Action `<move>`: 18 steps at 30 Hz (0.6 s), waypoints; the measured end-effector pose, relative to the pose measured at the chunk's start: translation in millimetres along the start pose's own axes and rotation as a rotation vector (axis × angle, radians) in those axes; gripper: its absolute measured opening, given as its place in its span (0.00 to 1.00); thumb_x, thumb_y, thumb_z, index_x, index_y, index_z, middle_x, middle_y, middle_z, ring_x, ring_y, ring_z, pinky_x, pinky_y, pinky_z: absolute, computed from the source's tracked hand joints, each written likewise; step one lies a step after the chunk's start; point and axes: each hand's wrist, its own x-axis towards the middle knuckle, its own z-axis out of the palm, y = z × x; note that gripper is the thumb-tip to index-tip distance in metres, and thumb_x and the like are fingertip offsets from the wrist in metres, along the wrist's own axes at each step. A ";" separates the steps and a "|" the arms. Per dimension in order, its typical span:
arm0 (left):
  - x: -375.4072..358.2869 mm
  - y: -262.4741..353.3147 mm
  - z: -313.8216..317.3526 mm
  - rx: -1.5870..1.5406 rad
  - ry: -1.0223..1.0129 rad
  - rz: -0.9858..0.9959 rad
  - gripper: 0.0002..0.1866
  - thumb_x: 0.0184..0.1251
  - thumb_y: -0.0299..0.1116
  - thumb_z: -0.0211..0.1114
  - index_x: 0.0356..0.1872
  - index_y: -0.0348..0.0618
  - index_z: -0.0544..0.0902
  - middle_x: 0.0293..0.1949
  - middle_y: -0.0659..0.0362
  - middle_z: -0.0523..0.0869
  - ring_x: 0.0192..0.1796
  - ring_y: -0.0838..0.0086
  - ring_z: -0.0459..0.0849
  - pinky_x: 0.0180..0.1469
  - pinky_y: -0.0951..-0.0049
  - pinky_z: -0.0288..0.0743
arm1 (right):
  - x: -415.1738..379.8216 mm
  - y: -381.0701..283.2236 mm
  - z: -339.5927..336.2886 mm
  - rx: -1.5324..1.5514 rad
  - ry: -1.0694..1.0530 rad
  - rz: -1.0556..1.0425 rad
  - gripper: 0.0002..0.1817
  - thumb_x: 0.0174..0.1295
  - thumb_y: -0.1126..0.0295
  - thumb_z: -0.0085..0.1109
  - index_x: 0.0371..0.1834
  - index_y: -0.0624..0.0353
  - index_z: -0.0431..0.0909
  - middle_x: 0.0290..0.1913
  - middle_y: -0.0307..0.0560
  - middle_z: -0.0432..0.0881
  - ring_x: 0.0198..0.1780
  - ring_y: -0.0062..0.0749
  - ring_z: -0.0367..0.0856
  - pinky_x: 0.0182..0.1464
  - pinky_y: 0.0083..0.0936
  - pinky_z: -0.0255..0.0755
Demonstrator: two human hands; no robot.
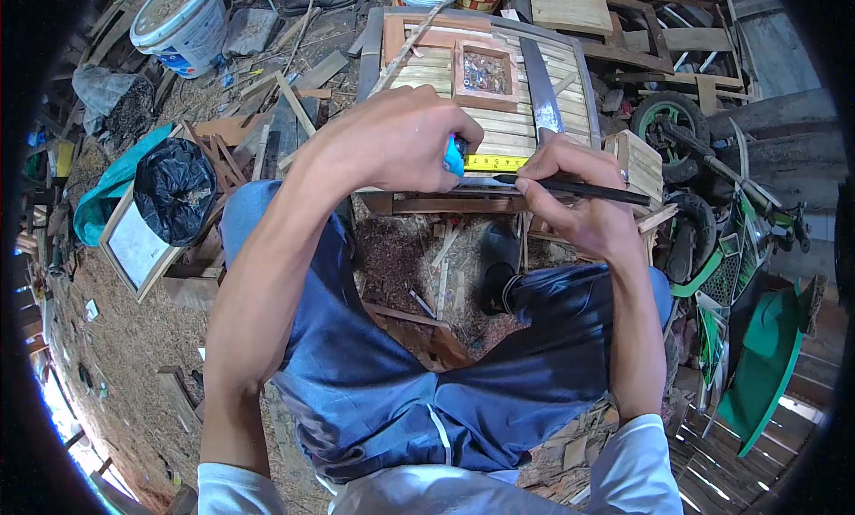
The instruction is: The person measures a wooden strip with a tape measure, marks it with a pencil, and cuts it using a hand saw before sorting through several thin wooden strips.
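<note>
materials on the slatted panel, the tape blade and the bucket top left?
Slatted panel: looks like raw, unfinished wood, pale with visible grain and gaps between slats.
Tape blade, pulled out by the left hand: probably painted metal, yellow with black marks.
Bucket: seemingly plastic, smooth white wall with a blue printed label.

No text reads clearly — the yellow tape measure [495, 162] bears marks (too small).

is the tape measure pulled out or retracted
Pulled out: a stretch of yellow blade runs from the blue tape measure in the left hand toward the right hand, which holds a black pencil.
</note>
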 end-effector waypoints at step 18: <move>8.2 -14.6 -23.4 -0.500 0.143 -0.241 0.14 0.51 0.31 0.75 0.38 0.38 0.84 0.28 0.59 0.85 0.30 0.76 0.84 0.37 0.71 0.76 | 2.9 11.1 -18.4 0.435 0.901 0.349 0.12 0.75 0.62 0.49 0.43 0.58 0.78 0.33 0.34 0.77 0.27 0.11 0.65 0.26 0.13 0.58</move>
